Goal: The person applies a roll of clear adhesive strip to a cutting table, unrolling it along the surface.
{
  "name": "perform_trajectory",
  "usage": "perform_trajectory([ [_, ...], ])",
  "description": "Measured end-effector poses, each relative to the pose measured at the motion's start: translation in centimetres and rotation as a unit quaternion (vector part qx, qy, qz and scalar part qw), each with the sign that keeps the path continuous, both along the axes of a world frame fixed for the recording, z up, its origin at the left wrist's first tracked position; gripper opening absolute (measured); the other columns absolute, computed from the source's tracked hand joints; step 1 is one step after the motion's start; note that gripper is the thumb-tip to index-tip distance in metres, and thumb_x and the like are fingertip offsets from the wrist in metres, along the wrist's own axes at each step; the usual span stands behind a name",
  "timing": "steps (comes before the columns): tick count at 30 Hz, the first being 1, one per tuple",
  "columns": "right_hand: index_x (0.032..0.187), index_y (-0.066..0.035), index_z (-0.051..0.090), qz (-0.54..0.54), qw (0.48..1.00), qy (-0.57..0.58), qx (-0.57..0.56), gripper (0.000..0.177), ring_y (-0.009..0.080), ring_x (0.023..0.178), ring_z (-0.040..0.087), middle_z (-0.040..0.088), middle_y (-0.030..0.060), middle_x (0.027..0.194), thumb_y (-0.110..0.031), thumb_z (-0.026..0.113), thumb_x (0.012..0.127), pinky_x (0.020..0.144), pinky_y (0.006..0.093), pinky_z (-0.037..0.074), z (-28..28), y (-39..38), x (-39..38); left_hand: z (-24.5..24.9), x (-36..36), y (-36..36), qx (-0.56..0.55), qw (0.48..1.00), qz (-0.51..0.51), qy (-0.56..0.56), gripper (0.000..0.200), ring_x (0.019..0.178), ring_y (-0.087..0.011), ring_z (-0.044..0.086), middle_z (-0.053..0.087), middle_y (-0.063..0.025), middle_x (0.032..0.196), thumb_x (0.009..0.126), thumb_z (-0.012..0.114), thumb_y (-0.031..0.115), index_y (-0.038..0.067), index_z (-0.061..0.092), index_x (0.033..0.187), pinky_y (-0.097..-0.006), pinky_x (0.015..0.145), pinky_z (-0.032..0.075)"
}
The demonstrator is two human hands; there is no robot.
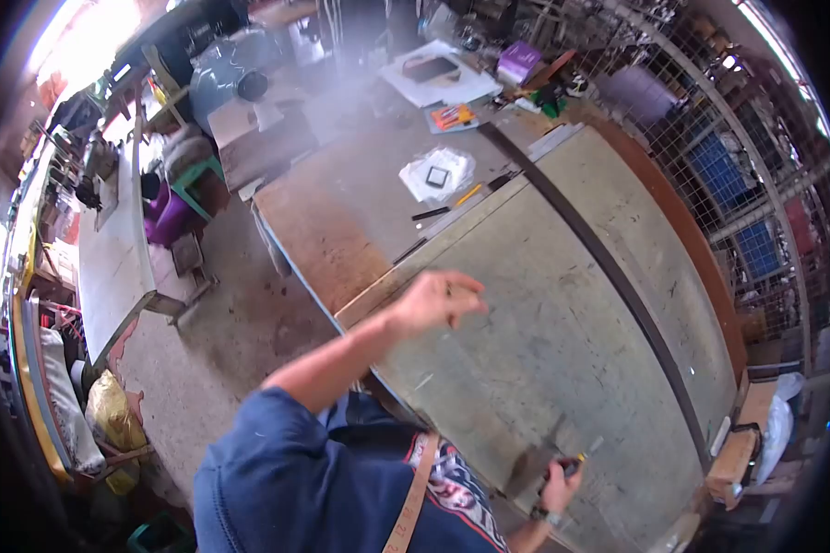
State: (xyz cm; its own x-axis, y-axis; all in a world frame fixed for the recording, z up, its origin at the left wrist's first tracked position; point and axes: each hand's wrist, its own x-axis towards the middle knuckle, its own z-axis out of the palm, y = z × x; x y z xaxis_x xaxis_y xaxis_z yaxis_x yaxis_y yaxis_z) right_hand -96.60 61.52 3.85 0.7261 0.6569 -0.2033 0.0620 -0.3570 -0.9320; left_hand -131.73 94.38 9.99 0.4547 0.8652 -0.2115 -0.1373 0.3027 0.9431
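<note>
My left hand (441,302) hangs above the worktop with its fingers loosely bent and apart, and I see nothing in it. Low in the view my right hand (560,488), with a watch (545,516) on its wrist, closes round a small dark tool (555,472) that has a yellow end. Its exact kind is too blurred to tell. Under both hands spreads a scuffed grey-green worktop sheet (516,323). A long dark strip (609,267) lies across the sheet, beyond my hands. A tan measuring tape (418,502) hangs down over my dark blue shirt.
Farther along the table are a white paper stack with a square outline (437,175), a yellow pencil (468,194), a phone (431,68) on white sheets and a purple box (520,61). A wire mesh rack (710,120) lines the right. A bench (115,267) stands left.
</note>
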Motion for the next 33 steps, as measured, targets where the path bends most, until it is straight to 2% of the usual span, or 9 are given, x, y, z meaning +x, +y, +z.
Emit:
perform_trajectory([
  [1, 0.102, -0.007, 0.058, 0.006, 1.000, 0.007, -0.019, 0.022, 0.0133, 0.065, 0.058, 0.059, 0.0023, 0.081, -0.004, 0.070, 0.085, 0.057, 0.0267, 0.046, 1.3, 0.6, -2.4, 0.2, -2.9, 1.6, -0.010, 0.998, 0.008, 0.056, 0.032, 0.065, -0.0071, 0.057, 0.076, -0.0087, 0.093, 0.095, 0.076, 0.016, -0.004, 0.068, 0.119, -0.0282, 0.055, 0.043],
  [3, 0.101, -0.007, 0.057, 0.014, 0.999, 0.033, -0.026, 0.024, 0.0117, 0.068, 0.057, 0.058, 0.0013, 0.081, -0.003, 0.072, 0.083, 0.061, 0.0268, 0.047, 3.6, 5.6, -8.0, -0.6, -8.3, 5.4, -0.079, 0.992, 0.091, -0.019, 0.032, 0.063, -0.0065, 0.055, 0.076, -0.0049, 0.092, 0.093, 0.079, 0.019, -0.002, 0.072, 0.117, -0.0275, 0.055, 0.044],
  [6, 0.097, -0.005, 0.055, 0.063, 0.997, -0.048, -0.011, 0.026, 0.0115, 0.074, 0.056, 0.056, -0.0001, 0.081, -0.002, 0.075, 0.081, 0.069, 0.0277, 0.049, 7.3, 8.8, -14.0, -1.7, -13.9, 10.0, 0.020, 0.974, 0.194, 0.112, 0.025, 0.061, -0.0064, 0.053, 0.075, -0.0039, 0.091, 0.092, 0.080, 0.019, 0.000, 0.074, 0.108, -0.0252, 0.054, 0.042],
  [13, 0.098, -0.005, 0.056, 0.142, 0.977, -0.141, -0.079, 0.025, 0.0133, 0.077, 0.057, 0.058, 0.0013, 0.083, -0.001, 0.073, 0.081, 0.071, 0.0295, 0.049, 6.3, 14.4, -14.0, -1.0, -17.9, 12.6, 0.051, 0.951, 0.296, 0.070, 0.026, 0.061, -0.0071, 0.053, 0.071, -0.0027, 0.082, 0.090, 0.079, 0.021, -0.001, 0.076, 0.105, -0.0258, 0.055, 0.043],
  [19, 0.096, -0.004, 0.054, 0.085, 0.987, -0.123, -0.056, 0.024, 0.0143, 0.073, 0.058, 0.058, 0.0028, 0.082, -0.003, 0.074, 0.081, 0.070, 0.0307, 0.049, 7.0, 17.7, -18.0, -0.1, -19.8, 18.4, 0.093, 0.949, 0.280, 0.111, 0.027, 0.059, -0.0086, 0.054, 0.076, -0.0084, 0.089, 0.090, 0.077, 0.019, -0.002, 0.077, 0.107, -0.0275, 0.054, 0.045],
  [22, 0.096, -0.004, 0.055, 0.053, 0.993, -0.094, -0.040, 0.025, 0.0128, 0.075, 0.058, 0.058, 0.0011, 0.083, -0.003, 0.075, 0.082, 0.071, 0.0293, 0.049, 6.9, 17.5, -20.4, -2.2, -19.8, 24.7, 0.100, 0.939, 0.291, 0.154, 0.027, 0.067, -0.0151, 0.064, 0.078, -0.0126, 0.092, 0.089, 0.077, 0.019, -0.002, 0.078, 0.105, -0.0322, 0.062, 0.052],
  [25, 0.098, -0.004, 0.056, 0.019, 0.994, -0.086, -0.062, 0.026, 0.0114, 0.078, 0.057, 0.059, 0.0007, 0.085, -0.003, 0.075, 0.081, 0.072, 0.0283, 0.049, 5.6, 16.2, -21.9, -7.0, -19.3, 31.8, 0.193, 0.898, 0.323, 0.228, 0.025, 0.083, -0.0237, 0.074, 0.079, -0.0159, 0.097, 0.088, 0.077, 0.021, 0.000, 0.079, 0.103, -0.0368, 0.077, 0.056],
  [28, 0.101, -0.005, 0.056, -0.043, 0.994, -0.031, -0.093, 0.029, 0.0119, 0.079, 0.057, 0.059, 0.0018, 0.088, 0.000, 0.075, 0.080, 0.073, 0.0274, 0.049, 5.3, 15.3, -22.8, -10.4, -18.6, 37.1, 0.250, 0.891, 0.313, 0.216, 0.024, 0.070, -0.0094, 0.062, 0.075, -0.0052, 0.085, 0.089, 0.080, 0.018, -0.003, 0.078, 0.101, -0.0277, 0.064, 0.051],
  [33, 0.101, -0.004, 0.056, -0.078, 0.990, -0.011, -0.120, 0.028, 0.0125, 0.079, 0.058, 0.059, 0.0022, 0.088, 0.001, 0.074, 0.080, 0.073, 0.0272, 0.051, 4.8, 16.2, -25.7, -12.0, -17.4, 40.2, 0.202, 0.905, 0.302, 0.220, 0.023, 0.075, -0.0103, 0.065, 0.076, -0.0053, 0.084, 0.089, 0.080, 0.017, -0.001, 0.078, 0.102, -0.0285, 0.071, 0.052],
])
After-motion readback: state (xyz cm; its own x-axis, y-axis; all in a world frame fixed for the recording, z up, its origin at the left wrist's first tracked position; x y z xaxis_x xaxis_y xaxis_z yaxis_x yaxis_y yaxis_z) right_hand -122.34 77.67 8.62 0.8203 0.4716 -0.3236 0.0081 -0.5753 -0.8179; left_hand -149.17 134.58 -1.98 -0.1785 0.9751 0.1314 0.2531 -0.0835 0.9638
